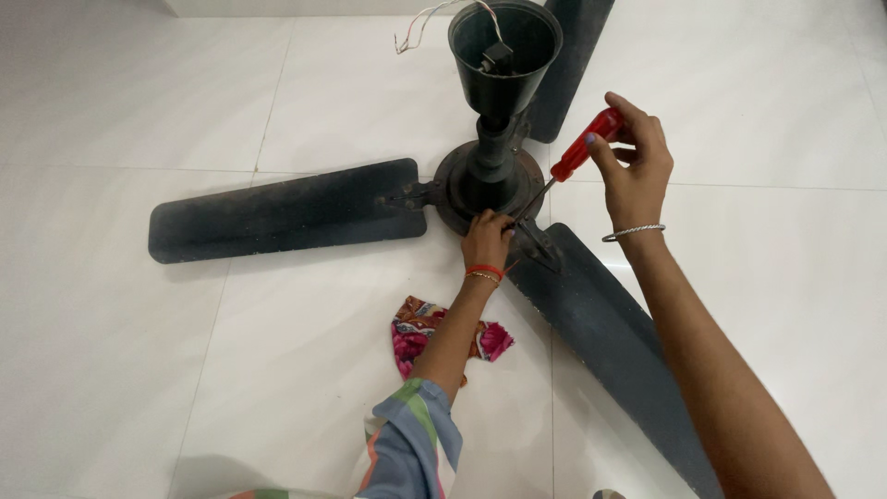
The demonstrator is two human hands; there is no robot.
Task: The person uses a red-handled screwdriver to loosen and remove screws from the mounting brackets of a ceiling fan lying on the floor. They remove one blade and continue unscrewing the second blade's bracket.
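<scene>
Hidden and cut-off parts around the fan

The screwdriver [571, 161] tip is lost behind the left hand [486, 238], so the screw cannot be seen. The far blade [571, 65] is cut by the top edge and half hidden behind the cup [504, 51]; the near right blade [614, 351] runs under the right arm. The cloth [413, 333] lies partly under the left forearm.

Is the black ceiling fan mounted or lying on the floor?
Lying on the floor. The ceiling fan rests with its blades flat on the white tiled floor, its cup-shaped cover pointing up and loose wires sticking out.
</scene>
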